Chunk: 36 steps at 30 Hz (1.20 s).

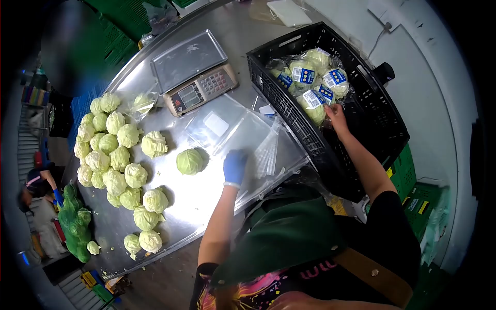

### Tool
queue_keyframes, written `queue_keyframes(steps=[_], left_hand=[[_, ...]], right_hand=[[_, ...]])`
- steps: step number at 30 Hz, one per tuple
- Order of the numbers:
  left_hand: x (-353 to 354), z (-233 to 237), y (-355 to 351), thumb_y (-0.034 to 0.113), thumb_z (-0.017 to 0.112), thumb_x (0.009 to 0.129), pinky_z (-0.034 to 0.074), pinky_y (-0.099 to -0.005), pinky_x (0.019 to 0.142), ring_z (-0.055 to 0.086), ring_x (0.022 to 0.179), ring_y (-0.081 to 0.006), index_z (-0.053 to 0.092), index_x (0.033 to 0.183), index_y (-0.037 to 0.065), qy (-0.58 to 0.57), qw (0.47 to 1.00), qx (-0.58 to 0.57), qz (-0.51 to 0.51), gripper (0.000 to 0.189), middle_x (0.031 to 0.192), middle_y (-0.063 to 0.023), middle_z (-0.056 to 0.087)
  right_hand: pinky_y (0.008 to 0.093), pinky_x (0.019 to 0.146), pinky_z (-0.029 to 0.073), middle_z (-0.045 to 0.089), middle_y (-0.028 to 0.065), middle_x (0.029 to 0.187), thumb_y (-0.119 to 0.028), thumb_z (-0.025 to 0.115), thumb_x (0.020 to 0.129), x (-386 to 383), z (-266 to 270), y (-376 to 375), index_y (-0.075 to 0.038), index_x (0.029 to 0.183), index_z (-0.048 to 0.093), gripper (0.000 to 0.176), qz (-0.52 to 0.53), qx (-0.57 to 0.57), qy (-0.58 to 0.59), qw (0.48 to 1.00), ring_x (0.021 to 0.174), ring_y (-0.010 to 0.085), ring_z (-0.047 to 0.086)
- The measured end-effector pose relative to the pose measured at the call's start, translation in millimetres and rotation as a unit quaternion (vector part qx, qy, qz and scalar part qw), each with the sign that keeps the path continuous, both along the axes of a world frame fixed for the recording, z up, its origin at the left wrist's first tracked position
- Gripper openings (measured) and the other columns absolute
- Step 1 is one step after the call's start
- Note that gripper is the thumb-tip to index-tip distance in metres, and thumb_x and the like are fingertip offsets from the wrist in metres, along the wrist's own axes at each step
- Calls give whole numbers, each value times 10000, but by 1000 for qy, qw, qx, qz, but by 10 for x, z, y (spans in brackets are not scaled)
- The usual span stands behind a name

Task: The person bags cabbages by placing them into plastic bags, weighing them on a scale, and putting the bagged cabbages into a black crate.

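Observation:
My left hand (235, 166), in a blue glove, is low over the metal table beside clear plastic bags (253, 137). Motion blur smears its fingers. A single loose cabbage (189, 161) sits just to its left. My bare right hand (337, 120) reaches into a black crate (385, 121), its fingers curled at the edge of a bagged cabbage (313, 106) with a white and blue label. Several other bagged cabbages (336, 81) lie around that one in the crate.
Many loose cabbages (108, 143) cover the table's left side. A weighing scale (200, 89) with a metal pan stands at the back. Beyond the table's left edge are a green net sack (75, 225) and another person (44, 181). Green crates (417, 199) are stacked at right.

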<state>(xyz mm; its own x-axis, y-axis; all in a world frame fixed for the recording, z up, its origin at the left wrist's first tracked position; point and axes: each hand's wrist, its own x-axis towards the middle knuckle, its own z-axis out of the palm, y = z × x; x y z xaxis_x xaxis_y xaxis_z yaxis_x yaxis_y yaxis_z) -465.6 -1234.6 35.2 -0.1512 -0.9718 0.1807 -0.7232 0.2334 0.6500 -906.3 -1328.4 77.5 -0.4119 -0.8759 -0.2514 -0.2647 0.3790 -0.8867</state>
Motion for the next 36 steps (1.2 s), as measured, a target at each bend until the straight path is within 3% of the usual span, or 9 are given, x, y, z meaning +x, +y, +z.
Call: queue_keyframes(steps=[5, 11, 13, 17, 20, 22, 25, 29, 36], left_hand=[[89, -540, -354, 225, 623, 832, 501, -405, 813, 607, 964, -313, 667, 1003, 106, -182, 973, 124, -64, 213, 1059, -126, 644], [218, -70, -238, 180, 608, 919, 492, -370, 738, 643, 817, -288, 658, 980, 27, 58, 998, -7, 30, 172, 923, -144, 660], [234, 493, -75, 108, 585, 916, 501, -344, 743, 646, 816, -251, 644, 1045, 31, 248, 967, 61, 20, 162, 961, -131, 655], [507, 973, 495, -36, 499, 859, 513, -353, 752, 634, 818, -283, 609, 1095, 28, 195, 975, 92, -46, 268, 997, -144, 643], [848, 657, 930, -44, 497, 823, 500, -387, 785, 611, 855, -331, 608, 1042, 24, 138, 984, 51, -103, 254, 987, -157, 640], [994, 609, 1232, -28, 492, 803, 484, -412, 804, 593, 882, -352, 610, 970, 27, 17, 998, 5, -62, 212, 941, -158, 640], [1192, 683, 1500, -67, 517, 743, 500, -442, 806, 612, 922, -372, 641, 908, 55, 44, 995, 75, 46, 239, 939, -157, 641], [1358, 1226, 1614, -69, 511, 751, 512, -430, 851, 626, 939, -367, 690, 1012, 74, 248, 967, 19, 51, 347, 1062, -149, 665], [2014, 2057, 2111, -11, 699, 782, 505, -292, 712, 645, 810, -191, 704, 1031, 59, 317, 903, 15, 290, 260, 1000, -90, 681]], right_hand=[[345, 791, 508, 632, 163, 1097, -271, 770, 818, 505, 1048, 140, -20, 1291, 466, 615, 52, -81, 274, 957, 933, 229, 623], [405, 894, 473, 616, 155, 1085, -51, 651, 803, 1820, 1647, 812, -33, 1114, 585, 318, 336, -317, 313, 830, 1045, 326, 583], [410, 927, 456, 626, 129, 1070, -74, 617, 794, 2257, 1361, 1011, -63, 1039, 626, 246, 500, -400, 326, 695, 1053, 288, 578], [422, 988, 428, 642, 84, 1119, -138, 595, 819, 2933, 560, 1268, -105, 1098, 646, 286, 574, -216, 428, 663, 1102, 253, 565], [426, 983, 440, 644, 69, 1162, -194, 605, 846, 3164, 383, 1404, -122, 1182, 630, 344, 639, -39, 559, 527, 1102, 266, 580], [430, 921, 468, 653, 104, 1124, -261, 653, 850, 3379, 665, 1494, -87, 1127, 648, 326, 787, 43, 242, 566, 1053, 304, 602], [397, 875, 496, 658, 123, 1122, -318, 669, 864, 3973, 1255, 1269, -87, 1171, 633, 386, 754, 104, 145, 632, 1021, 307, 621], [409, 920, 484, 625, 164, 1173, -222, 720, 814, 4735, 862, 709, -67, 1195, 602, 427, 575, -208, 134, 780, 1075, 342, 601], [441, 1030, 410, 429, 198, 1410, -393, 848, 663, 6257, 283, -453, -60, 1377, 400, 906, 487, -156, 185, 839, 1269, 381, 448]])
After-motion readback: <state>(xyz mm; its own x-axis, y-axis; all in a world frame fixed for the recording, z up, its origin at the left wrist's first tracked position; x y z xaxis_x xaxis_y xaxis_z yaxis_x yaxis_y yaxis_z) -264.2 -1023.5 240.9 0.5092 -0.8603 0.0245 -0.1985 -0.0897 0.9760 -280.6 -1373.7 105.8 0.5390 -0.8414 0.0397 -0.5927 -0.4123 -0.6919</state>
